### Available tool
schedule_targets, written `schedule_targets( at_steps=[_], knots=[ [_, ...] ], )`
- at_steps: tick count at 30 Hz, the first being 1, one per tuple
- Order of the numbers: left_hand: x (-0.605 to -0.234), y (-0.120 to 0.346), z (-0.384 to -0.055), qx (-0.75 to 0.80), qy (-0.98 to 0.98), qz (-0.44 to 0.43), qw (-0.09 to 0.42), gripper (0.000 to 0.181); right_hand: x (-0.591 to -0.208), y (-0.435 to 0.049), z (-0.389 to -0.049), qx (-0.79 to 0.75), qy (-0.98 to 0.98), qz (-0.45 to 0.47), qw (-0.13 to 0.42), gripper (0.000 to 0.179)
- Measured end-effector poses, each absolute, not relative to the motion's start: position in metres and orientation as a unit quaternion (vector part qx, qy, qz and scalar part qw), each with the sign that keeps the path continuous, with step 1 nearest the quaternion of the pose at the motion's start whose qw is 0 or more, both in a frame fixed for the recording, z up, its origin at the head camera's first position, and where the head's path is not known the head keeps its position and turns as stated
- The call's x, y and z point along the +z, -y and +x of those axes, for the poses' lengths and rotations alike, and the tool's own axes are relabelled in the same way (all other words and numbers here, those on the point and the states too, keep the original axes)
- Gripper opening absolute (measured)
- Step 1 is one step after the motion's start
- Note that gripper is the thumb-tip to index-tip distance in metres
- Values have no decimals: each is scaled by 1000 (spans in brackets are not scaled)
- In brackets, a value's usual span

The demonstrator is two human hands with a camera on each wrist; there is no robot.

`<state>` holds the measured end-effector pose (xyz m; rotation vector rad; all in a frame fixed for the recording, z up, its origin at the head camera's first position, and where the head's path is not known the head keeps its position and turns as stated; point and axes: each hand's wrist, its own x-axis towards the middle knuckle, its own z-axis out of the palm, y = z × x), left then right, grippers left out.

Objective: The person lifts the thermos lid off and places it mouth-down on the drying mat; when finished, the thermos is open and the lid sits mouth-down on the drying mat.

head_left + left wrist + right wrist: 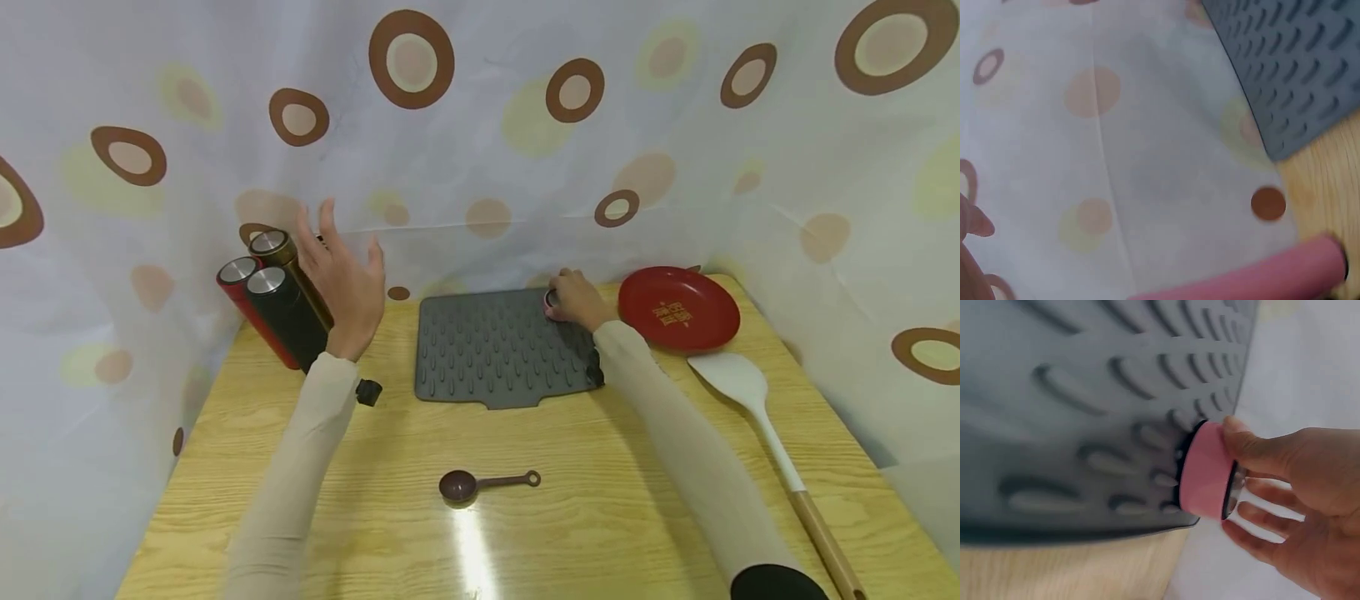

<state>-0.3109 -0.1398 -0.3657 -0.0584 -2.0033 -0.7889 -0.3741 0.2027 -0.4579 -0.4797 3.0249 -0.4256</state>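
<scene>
Pink cap point(1204, 472) sits on the grey mat point(502, 346), in the grip of our right hand point(1310, 494). Our left hand point(347, 283) is raised, fingers spread, holding nothing. Three lidded flasks point(283, 321) cluster just left of it, contents hidden; a pink cylinder point(1266, 275) is near it. Right of our right hand lie a red plate point(712, 304) with gold lettering and a white spatula point(780, 454); a brown spoon point(459, 486) lies nearer us than both hands.

Matt rubber, glossy plastic, shiny metal
On my feed I see a rubbery, ridged mat point(487, 350); smooth small pink cylinder point(1204, 472); metal-topped flasks point(285, 321), left; glossy plate point(701, 293), far right; plastic spoon point(459, 486) on a shiny wood-grain table point(397, 533).
</scene>
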Motion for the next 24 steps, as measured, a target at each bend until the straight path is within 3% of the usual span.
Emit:
schedule_targets(
  at_steps=[6,11,16,20,24],
  knots=[
    [-362,171,-286,-240,808,-99,530,39,-461,-203,-365,-133,-971,-195,-32,31],
    [-379,208,-271,-236,823,-101,507,32,-468,-201,-363,-103,-969,-217,-64,10],
    [-402,237,-261,-247,839,-82,478,29,-474,-199,-366,-87,-962,-247,-77,10],
    [-415,248,-259,-267,841,-75,465,35,-479,-199,-368,-85,-951,-278,-108,10],
    [-422,254,-260,-316,821,-51,472,54,-480,-197,-366,-83,-943,-292,-135,11]
  ],
)
